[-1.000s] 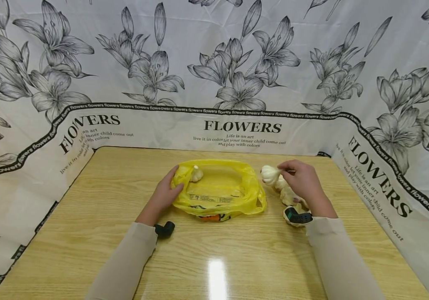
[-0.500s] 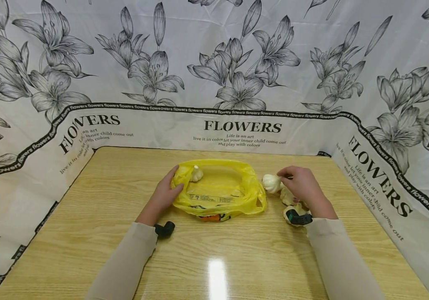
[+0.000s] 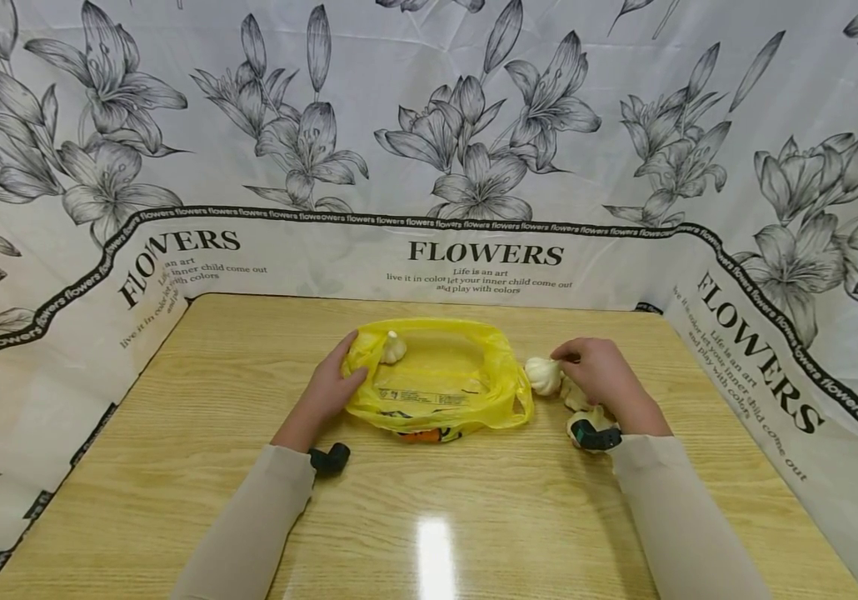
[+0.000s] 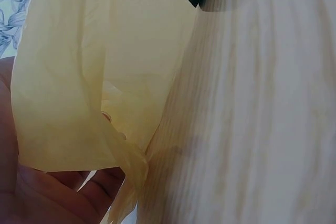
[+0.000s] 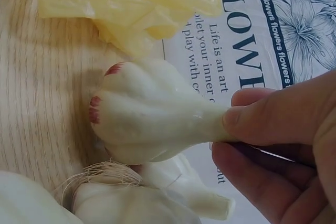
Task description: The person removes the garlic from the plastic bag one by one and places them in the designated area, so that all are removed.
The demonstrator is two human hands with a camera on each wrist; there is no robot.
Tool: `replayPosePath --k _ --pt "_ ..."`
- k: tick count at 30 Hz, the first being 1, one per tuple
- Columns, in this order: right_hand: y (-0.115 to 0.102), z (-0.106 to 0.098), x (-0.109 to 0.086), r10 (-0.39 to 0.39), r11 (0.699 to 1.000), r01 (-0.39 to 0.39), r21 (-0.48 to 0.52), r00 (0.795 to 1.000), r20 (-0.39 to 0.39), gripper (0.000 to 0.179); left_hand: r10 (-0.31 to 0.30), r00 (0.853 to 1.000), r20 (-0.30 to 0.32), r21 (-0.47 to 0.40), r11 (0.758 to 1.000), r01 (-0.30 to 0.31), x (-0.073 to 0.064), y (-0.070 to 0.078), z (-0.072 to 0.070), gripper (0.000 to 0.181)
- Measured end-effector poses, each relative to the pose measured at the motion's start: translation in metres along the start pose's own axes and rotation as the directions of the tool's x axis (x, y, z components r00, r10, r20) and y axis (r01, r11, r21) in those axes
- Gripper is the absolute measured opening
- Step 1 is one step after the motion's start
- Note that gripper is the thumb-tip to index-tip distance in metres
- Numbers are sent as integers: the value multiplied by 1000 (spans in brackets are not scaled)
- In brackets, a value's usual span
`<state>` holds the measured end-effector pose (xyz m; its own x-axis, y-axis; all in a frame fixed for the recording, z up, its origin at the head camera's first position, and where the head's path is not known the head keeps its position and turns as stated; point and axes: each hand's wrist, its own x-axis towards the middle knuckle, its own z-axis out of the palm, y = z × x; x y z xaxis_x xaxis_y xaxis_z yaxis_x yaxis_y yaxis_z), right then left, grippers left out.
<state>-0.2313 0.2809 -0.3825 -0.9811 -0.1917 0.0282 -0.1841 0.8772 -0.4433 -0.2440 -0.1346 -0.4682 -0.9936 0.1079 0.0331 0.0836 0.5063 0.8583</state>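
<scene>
My right hand (image 3: 600, 371) pinches a white garlic bulb (image 5: 149, 114) by its stem between thumb and fingers. In the head view the bulb sits just right of a yellow plastic bag (image 3: 436, 417), which lies with its mouth spread wide. Reddish marks show on the end of the held bulb. On the bag's left side, my left hand (image 3: 324, 387) grips the rim, its thumb toward the opening. Thin yellow film (image 4: 63, 103) fills much of the left wrist view and hides part of that hand. A second garlic bulb (image 3: 393, 347) shows at the bag's inner left.
More garlic bulbs lie close by the right hand, one with dry roots (image 5: 136, 200); another (image 3: 577, 425) is partly covered by the black wrist device (image 3: 596, 435). Flower-printed cloth (image 3: 489, 258) walls the wooden table (image 3: 429, 492) at the back and sides.
My right hand has brought the pinched garlic bulb down slightly toward the near side, beside the bag's right edge. The left hand and the bag have stayed in place.
</scene>
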Motion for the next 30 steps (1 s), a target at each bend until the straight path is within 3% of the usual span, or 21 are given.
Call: replayPosePath --k 14,21,30 --pt "5 1 11 -31 991 30 -127 1000 -5 23 0 1000 0 6 1000 0 -1 1 1 68" --pt "6 2 17 -113 967 104 -231 993 -29 21 24 1000 -6 15 1000 -24 -1 2 1 68" --pt "2 -1 17 -96 968 95 -233 995 7 22 26 1000 -3 15 1000 -26 -1 2 1 69"
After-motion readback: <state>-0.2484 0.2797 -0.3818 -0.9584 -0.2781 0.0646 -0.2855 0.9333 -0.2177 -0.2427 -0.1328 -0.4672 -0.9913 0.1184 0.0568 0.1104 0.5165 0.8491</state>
